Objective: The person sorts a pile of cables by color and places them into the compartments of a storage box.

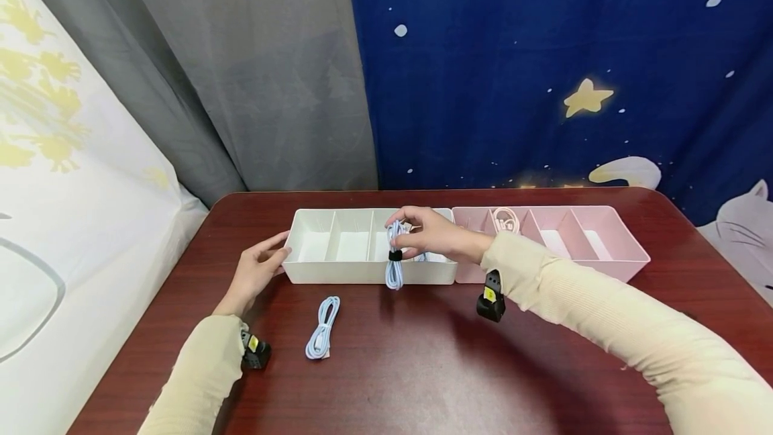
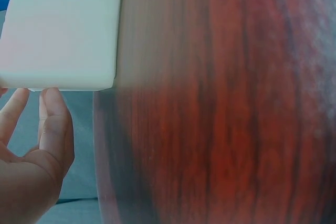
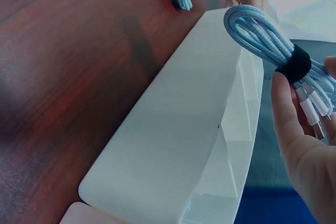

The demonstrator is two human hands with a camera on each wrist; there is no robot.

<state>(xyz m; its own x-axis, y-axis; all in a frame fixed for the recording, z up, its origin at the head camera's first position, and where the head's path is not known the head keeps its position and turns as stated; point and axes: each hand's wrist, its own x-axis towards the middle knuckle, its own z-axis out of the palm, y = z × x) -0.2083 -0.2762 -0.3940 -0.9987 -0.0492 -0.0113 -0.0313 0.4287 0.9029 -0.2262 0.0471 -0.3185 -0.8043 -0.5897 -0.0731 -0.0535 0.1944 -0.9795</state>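
My right hand [image 1: 436, 232] pinches a coiled light-blue charging cable [image 1: 394, 274] above the front wall of a white divided box [image 1: 338, 274]. A black strap [image 3: 297, 65] binds that coil, and its white plugs [image 3: 308, 106] show in the right wrist view. Fingers of my left hand [image 1: 253, 274] touch the white box's left end; in the left wrist view they look fairly straight. Another light-blue cable coil [image 1: 323, 329] lies on the table in front of the box. Behind my right hand, some blue cable shows in the box's right-end compartment.
A pink divided box [image 1: 610, 247] stands against the white box's right end, with a pale pink cable coil [image 1: 506, 220] in one compartment. Both sit on a dark red wooden table [image 1: 410, 381]. Grey and blue curtains [image 1: 483, 72] hang behind its far edge.
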